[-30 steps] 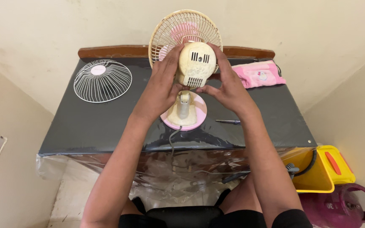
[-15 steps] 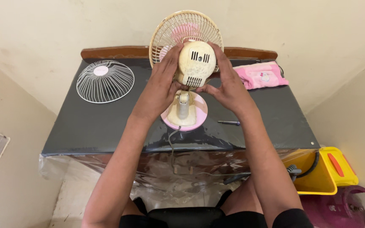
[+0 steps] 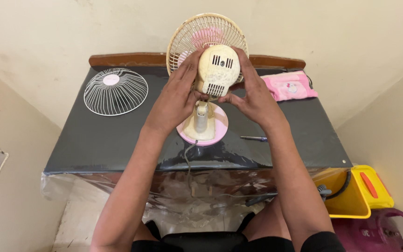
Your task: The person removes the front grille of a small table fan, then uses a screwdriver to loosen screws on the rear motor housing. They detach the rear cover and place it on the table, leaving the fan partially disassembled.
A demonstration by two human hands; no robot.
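Looking down from the head camera, both hands wrap around the cream motor housing of a small fan (image 3: 218,70) that stands upright near the back middle of the table (image 3: 94,140). The left hand (image 3: 178,95) presses its fingers against the left side of the housing, thumb tucked just under it. The right hand (image 3: 253,95) cups the right side, with its fingers curled up over the top edge and its thumb meeting the underside near the neck. Both hands are closed on the housing, gripping it between them. Behind the housing the rear grille (image 3: 190,35) shows, with pink blades visible through its wires. The fan's neck runs down to a round pink base (image 3: 220,128) resting flat on the table, and a grey cord (image 3: 187,158) trails from the base over the front edge.

A loose white wire grille (image 3: 115,91) lies dome-up at the back left of the table, well apart from the fan. A pink cloth (image 3: 289,85) lies at the back right. A screwdriver (image 3: 253,138) lies flat just right of the base. Below the table's right corner sits a yellow box (image 3: 357,191), beside a dark red gas cylinder (image 3: 378,231).
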